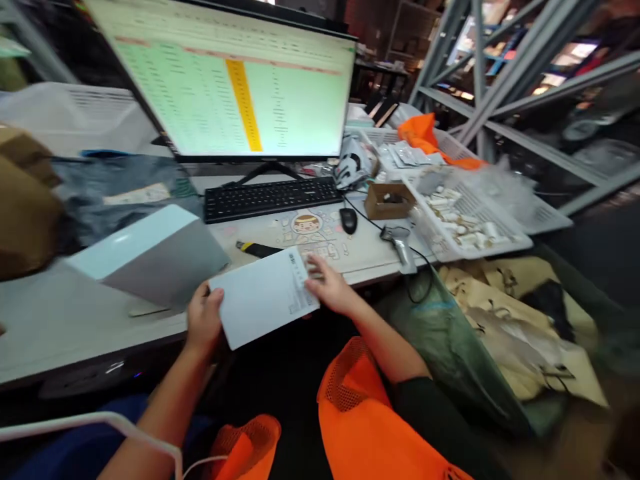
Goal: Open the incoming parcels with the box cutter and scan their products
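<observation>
A flat white packet (pixel 263 297) with a printed label at its right end lies over the front edge of the desk (pixel 65 320). My left hand (pixel 204 319) grips its left end, thumb on top. My right hand (pixel 327 283) rests on the labelled right end with fingers curled over it. Just behind the packet lie a black and yellow utility knife (pixel 257 249) and a handheld barcode scanner (pixel 400 245) on its cable.
A monitor (pixel 230 77) showing a green spreadsheet stands behind a black keyboard (pixel 273 198) and a mouse (pixel 349 219). A white box (pixel 150 253) lies on the left. White baskets (pixel 470 220) of small parts and a small cardboard box (pixel 387 200) sit right. Bags fill the floor right.
</observation>
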`<state>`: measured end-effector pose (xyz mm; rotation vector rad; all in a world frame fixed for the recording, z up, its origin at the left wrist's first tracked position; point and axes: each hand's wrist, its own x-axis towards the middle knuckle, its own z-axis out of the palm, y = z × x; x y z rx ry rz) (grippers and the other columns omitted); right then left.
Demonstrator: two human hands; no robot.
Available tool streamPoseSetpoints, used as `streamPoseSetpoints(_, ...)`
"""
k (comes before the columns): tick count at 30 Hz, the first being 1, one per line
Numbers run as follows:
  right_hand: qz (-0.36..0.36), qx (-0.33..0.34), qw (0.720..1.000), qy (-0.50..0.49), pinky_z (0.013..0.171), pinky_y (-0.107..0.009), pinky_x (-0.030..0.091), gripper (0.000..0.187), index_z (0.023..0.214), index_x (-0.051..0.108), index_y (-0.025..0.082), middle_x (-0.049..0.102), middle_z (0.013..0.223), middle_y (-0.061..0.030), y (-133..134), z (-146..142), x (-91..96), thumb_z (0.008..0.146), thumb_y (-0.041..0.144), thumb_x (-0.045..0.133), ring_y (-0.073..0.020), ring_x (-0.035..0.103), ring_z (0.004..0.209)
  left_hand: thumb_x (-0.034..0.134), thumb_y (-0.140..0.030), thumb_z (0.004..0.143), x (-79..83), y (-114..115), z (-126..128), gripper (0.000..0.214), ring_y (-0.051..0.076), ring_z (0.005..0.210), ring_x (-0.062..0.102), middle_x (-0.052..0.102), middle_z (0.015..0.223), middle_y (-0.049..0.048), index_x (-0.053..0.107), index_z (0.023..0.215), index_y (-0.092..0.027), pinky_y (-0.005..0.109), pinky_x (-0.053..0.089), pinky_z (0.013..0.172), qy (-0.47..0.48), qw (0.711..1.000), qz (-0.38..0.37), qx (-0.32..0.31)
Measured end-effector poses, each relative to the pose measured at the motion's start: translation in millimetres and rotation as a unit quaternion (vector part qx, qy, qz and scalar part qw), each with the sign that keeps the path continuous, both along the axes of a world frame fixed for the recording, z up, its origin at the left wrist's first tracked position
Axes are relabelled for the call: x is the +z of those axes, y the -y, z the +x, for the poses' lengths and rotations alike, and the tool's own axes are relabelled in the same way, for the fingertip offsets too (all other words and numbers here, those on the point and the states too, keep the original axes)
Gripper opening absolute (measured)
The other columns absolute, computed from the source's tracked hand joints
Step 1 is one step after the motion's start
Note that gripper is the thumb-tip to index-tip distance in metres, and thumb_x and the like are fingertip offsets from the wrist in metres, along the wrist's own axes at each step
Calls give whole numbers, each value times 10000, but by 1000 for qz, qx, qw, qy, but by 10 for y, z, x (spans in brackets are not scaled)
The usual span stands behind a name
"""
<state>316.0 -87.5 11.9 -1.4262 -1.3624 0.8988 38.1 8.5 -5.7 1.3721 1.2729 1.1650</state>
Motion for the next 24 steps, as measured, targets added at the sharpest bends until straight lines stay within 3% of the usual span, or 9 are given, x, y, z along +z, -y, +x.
streamPoseSetpoints(2,-24,-33,998,-54,1279,-522,347,1043,1671,349,272,451,1669,-116,419,-216,-90,813,673,787,-320,487,1494,658,-560,718,33,97,85,599,245,892,660,731,1101,97,663,1145,-141,278,534,677,47,998,-34,-16)
streamPoseSetpoints(5,-7,-97,984,-146,1298,-525,320,1138,1689,301,254,421,1686,-121,759,-429,-173,773,707,803,-331,442,1531,755,-575,688,84,353,148,814,299,1148,665,669,1390,99,583,1393,-207,288,594,782,113,989,-84,-47)
streamPoseSetpoints(9,21,-109,965,-238,1219,-499,441,1139,1673,324,225,525,1597,-150,964,-611,-257,766,721,804,-334,567,1415,888,-743,537,62,765,-117,1181,403,1201,664,687,1347,164,494,1501,-185,396,633,873,100,966,-207,-119)
streamPoseSetpoints(13,-33,-7,966,-257,1150,-450,505,1002,1637,404,249,597,1527,-141,986,-726,-454,825,707,769,-316,609,1371,859,-807,617,21,1081,-611,1188,435,1344,586,648,1424,178,480,1561,-191,444,571,1046,104,973,-181,-101)
streamPoseSetpoints(18,-113,122,962,-217,987,-445,577,809,1584,492,247,634,1457,-165,807,-931,-716,928,699,640,-309,684,1238,877,-771,631,121,1388,-1267,1227,423,1284,630,642,1448,161,415,1641,-249,444,572,1008,177,971,-162,0)
streamPoseSetpoints(21,-124,173,958,-191,971,-462,579,865,1636,405,258,620,1468,-177,798,-1108,-709,929,705,625,-298,707,1185,852,-792,662,204,1576,-1491,1240,418,1339,597,593,1518,154,358,1673,-269,466,536,1089,185,975,-116,43)
streamPoseSetpoints(24,-115,204,957,-170,1047,-481,562,1008,1676,305,266,575,1536,-177,821,-1271,-574,863,691,723,-318,663,1291,796,-812,729,295,1730,-1533,1223,424,1494,449,477,1633,140,299,1698,-258,502,387,1260,109,991,-73,41)
